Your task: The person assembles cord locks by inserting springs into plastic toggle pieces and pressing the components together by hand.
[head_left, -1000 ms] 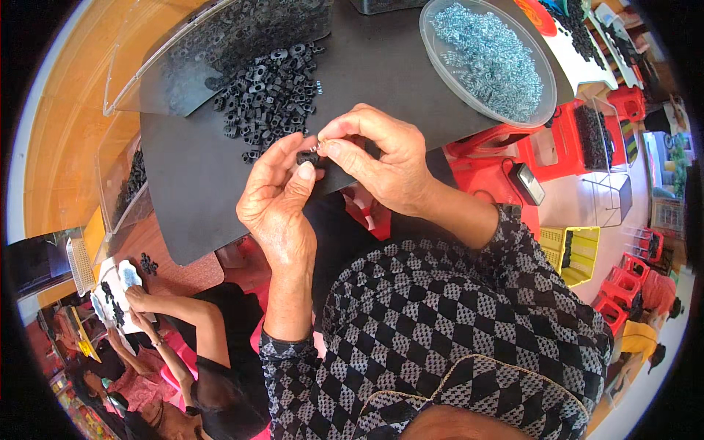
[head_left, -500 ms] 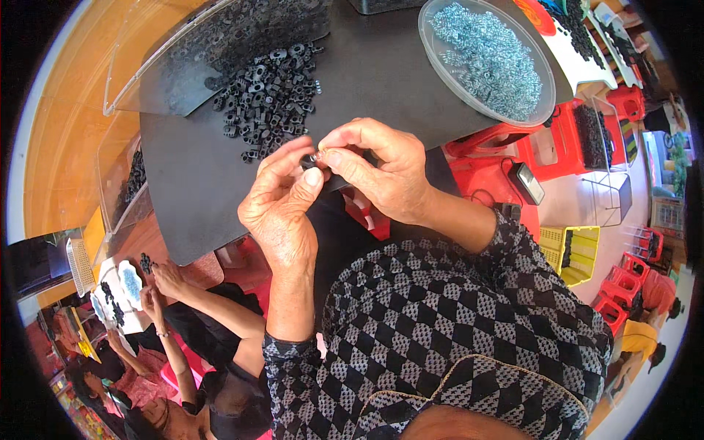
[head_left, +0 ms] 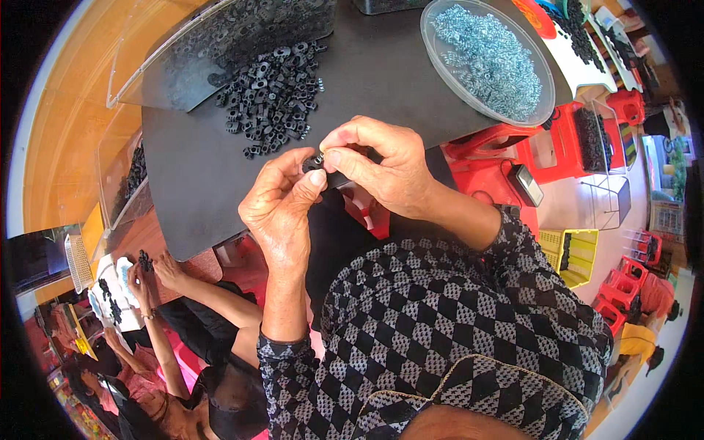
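Note:
My left hand is closed, pinching a small black plastic part between thumb and fingers. Against that part, my right hand holds a small metal spring between thumb and forefinger; the fingertips partly cover it. Whether the spring sits inside the part I cannot tell. Just beyond my hands, a heap of similar black plastic parts lies on the dark table. A round clear tub at the far right holds many small silvery-blue springs.
A clear plastic bin with black parts stands at the far left of the table. Red stools are on the right, one bearing a small boxy device. A yellow crate sits beyond. Co-workers handle parts at lower left.
My left fingers have drawn in closer around the black part, while my right hand stays almost in place. At lower left, a co-worker's hands have shifted slightly.

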The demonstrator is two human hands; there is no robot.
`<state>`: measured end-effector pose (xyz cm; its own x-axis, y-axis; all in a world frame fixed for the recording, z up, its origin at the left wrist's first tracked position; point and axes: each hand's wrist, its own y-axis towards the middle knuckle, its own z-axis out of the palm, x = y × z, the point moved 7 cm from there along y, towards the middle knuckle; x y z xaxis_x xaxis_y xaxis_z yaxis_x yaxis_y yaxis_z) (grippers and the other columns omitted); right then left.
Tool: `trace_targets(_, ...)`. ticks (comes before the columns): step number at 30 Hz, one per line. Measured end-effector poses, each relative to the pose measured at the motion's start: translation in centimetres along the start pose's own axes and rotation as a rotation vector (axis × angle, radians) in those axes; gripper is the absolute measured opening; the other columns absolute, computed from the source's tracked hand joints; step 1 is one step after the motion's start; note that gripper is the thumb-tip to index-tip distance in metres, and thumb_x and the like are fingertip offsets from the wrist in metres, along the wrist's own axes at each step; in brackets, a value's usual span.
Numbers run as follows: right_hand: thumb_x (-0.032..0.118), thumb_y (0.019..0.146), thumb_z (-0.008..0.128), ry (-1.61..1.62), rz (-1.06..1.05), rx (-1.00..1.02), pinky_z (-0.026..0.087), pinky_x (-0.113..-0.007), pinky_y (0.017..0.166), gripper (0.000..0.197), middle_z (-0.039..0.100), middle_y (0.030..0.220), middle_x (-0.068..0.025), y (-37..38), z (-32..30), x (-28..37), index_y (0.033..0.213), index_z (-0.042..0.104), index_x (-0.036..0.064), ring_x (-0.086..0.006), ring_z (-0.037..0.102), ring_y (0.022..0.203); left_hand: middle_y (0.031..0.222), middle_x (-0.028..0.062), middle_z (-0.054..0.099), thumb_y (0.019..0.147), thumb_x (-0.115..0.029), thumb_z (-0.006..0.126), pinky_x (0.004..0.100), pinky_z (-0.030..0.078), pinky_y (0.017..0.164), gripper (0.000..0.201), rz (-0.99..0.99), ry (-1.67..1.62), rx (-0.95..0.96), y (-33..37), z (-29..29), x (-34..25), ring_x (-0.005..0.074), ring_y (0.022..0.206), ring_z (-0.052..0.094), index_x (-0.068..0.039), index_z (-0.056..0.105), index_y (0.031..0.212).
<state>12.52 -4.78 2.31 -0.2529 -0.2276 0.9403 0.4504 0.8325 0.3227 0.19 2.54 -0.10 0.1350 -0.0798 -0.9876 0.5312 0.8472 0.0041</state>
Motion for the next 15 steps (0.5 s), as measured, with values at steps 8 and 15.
trace_targets(8, 0.003, 0.076, 0.064, -0.124, -0.103, 0.006, 0.043, -0.029, 0.054, 0.008, 0.056, 0.070, -0.0080, 0.1, 0.4, 0.5, 0.082, 0.060, -0.0002, -0.0169, 0.055, 0.060, 0.078, 0.0045, 0.062, 0.074, 0.001, 0.069, 0.0191, 0.045, 0.054, 0.022, 0.045, 0.000, -0.004, -0.3, 0.0, -0.2, 0.0092, 0.062, 0.056, 0.004, 0.063, 0.095)
trace_targets(15, -0.003, 0.057, 0.061, -0.611, -0.624, 0.039, 0.043, -0.033, 0.052, 0.041, 0.056, 0.077, -0.0134, -1.9, 2.0, 2.9, 0.098, 0.057, -0.0081, -0.0253, 0.051, 0.060, 0.079, 0.0074, 0.063, 0.078, 0.000, 0.065, 0.0202, 0.046, 0.052, 0.018, -0.084, -0.129, -0.056, -1.2, -0.4, 0.7, 0.0114, 0.061, 0.058, 0.006, 0.062, 0.095)
